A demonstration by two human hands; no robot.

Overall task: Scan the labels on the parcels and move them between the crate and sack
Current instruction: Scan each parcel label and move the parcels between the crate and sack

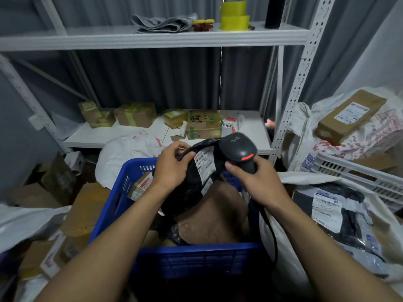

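Observation:
Over the blue crate (196, 257) my left hand (172, 166) grips the top edge of a black plastic parcel (192, 186) whose white label (205, 165) faces up. My right hand (255, 182) holds a black handheld scanner (237, 149) by its handle, the head just right of the label, its cable hanging down beside the crate. Brown parcels (213, 219) lie inside the crate. An open white sack (340, 216) at the right holds a black parcel with a label.
White metal shelving (152, 38) stands behind, with taped cardboard boxes (135, 114) on the lower shelf and yellow tape rolls above. A white crate (357, 171) and bagged parcels sit at the right. Cardboard boxes (85, 210) crowd the floor at the left.

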